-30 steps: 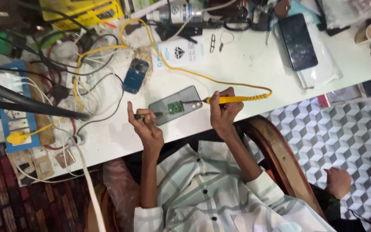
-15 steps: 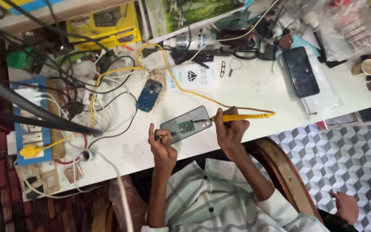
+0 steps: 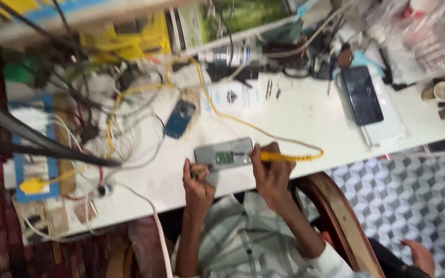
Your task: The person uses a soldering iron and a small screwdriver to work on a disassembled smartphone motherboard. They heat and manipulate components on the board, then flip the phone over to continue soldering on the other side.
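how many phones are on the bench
3. An opened grey phone under the hands at the near edge, a blue phone among the wires, a black phone far right. Clutter may hide more.

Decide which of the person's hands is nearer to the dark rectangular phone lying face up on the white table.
The right hand. It grips a yellow-handled tool below and left of the dark phone; the left hand rests farther left, beyond the grey opened device.

Whole frame motion-blurred. Tool tip under right hand [image 3: 270,172] hidden; what left hand [image 3: 198,181] pinches too small to tell. Another person's hand [image 3: 421,256] cut off lower right.
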